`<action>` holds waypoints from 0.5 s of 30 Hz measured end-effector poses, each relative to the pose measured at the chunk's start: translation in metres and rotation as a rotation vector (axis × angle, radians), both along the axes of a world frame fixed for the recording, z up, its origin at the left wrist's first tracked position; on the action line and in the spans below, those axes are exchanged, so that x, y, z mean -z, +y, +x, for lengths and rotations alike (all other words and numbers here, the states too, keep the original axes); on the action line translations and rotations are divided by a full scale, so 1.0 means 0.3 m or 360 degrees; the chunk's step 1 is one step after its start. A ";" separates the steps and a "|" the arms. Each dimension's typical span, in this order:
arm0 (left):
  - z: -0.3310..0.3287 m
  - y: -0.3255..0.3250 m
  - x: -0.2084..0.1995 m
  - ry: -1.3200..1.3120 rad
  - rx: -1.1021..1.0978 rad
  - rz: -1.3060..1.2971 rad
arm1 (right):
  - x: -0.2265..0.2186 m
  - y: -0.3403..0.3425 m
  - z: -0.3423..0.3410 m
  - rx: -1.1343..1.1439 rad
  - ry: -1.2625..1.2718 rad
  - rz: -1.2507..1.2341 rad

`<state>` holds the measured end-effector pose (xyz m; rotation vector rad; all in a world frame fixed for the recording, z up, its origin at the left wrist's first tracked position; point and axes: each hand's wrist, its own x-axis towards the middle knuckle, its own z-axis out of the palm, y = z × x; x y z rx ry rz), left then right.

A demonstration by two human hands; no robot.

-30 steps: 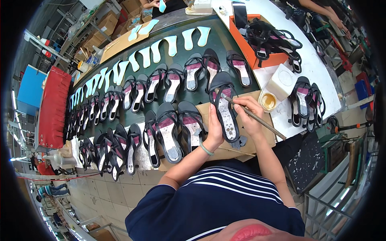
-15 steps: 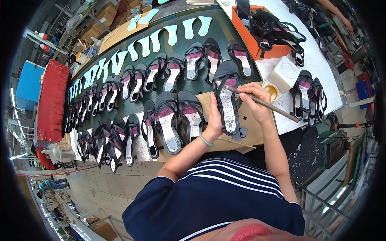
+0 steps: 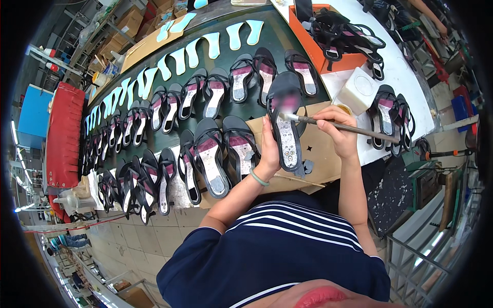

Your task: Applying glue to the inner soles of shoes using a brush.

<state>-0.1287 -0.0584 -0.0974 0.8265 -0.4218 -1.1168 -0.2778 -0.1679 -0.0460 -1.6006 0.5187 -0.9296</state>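
Observation:
My left hand [image 3: 269,149] is closed round the side of a black strappy sandal [image 3: 288,146], holding it up with its bare white-and-pink footbed showing. In my right hand [image 3: 339,128] is a long-handled brush [image 3: 359,129], gripped like a pen. Its pale bristle tip meets the middle of the footbed, just below the straps. Close to the left hand, more black sandals [image 3: 239,143] lie along the table's front. Beyond the right hand stands a white plastic container [image 3: 358,90], with a small yellowish pot [image 3: 345,109] partly hidden behind the fingers.
Rows of sandals [image 3: 215,95] cover the dark green table [image 3: 280,38]. Light blue insoles [image 3: 192,51] line its far side. An orange box [image 3: 328,56] piled with sandals stands at the back right. Brown cardboard [image 3: 318,154] lies under my hands. More sandals [image 3: 385,115] rest at the right.
The brush has moved down the footbed from the strap area, and my right hand has shifted right and slightly lower. The sandal stays in my left hand, its pink strap lining now more visible.

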 end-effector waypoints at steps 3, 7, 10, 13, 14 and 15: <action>0.010 0.000 -0.004 0.0072 0.0063 -0.0012 | -0.001 0.043 0.029 0.0301 0.0026 -0.0275; -0.002 -0.010 -0.009 0.0153 -0.0023 0.0019 | 0.011 0.081 0.093 0.0437 0.0014 -0.0608; -0.003 -0.008 -0.006 0.0206 -0.0024 -0.0003 | 0.051 0.095 0.113 0.0469 0.0006 -0.0619; 0.008 -0.002 -0.007 0.0216 0.0016 -0.0030 | 0.067 0.105 0.123 0.0524 0.0009 -0.0675; 0.001 -0.003 -0.012 0.0225 -0.0026 0.0012 | 0.072 0.107 0.125 0.0541 0.0008 -0.0700; -0.009 -0.006 -0.037 0.0232 -0.0069 0.0052 | 0.075 0.110 0.128 0.0556 0.0017 -0.0686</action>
